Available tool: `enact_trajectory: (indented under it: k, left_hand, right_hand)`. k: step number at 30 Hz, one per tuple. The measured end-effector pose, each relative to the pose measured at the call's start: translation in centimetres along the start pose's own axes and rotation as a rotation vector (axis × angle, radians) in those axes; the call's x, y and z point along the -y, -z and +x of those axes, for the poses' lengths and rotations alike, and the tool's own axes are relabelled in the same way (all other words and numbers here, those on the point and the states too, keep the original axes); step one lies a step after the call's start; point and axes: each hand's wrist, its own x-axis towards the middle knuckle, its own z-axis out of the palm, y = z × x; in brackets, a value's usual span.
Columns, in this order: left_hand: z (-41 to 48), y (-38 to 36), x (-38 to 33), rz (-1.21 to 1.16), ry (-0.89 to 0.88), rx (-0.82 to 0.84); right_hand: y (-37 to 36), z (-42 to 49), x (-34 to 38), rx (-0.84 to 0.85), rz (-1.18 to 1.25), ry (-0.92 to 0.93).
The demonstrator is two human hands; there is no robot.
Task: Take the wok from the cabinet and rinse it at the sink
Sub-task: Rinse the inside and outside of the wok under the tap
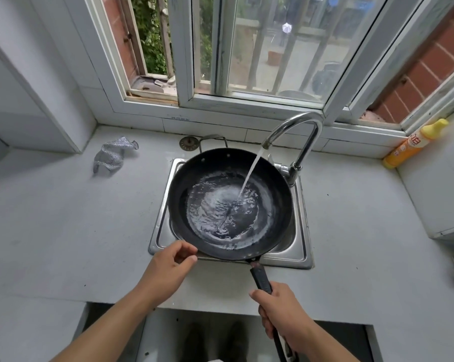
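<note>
- The wok (229,205) sits over the sink (303,246), covering nearly all of the basin; only the steel rim shows at the left, front and right.
- Water from the tap (297,134) falls into the wok right of its middle and pools across the bottom.
- The right hand (280,308) has its grip closed around the wok's handle (261,276), which reaches back over the desk's (63,231) front edge.
- The left hand (168,267) is at the wok's near-left rim, fingers curled and loosely parted; whether they touch the rim cannot be told.
- Left of the sink the desk lies bare up to a crumpled cloth (113,155) near the back wall; right of it the surface is bare up to a side wall.
- A drain plug (189,143) lies just behind the wok.
- An orange bottle (414,145) with a yellow cap leans in the far right corner; its label carries writing too small to read.
- The window (220,48) behind the tap stands partly open.
</note>
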Motion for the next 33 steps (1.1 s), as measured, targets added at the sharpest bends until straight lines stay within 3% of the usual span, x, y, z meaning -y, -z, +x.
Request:
enact_trajectory:
  k: [10, 33]
  left_hand:
    - [-1.5, -0.3, 1.0, -0.012, 0.000, 0.016]
    - [-3.0, -1.1, -0.2, -0.024, -0.061, 0.064]
  right_hand:
    - [-0.9, -0.9, -1.5, -0.016, -0.044, -0.066]
    - [-0.8, -1.5, -0.1, -0.018, 0.010, 0.073]
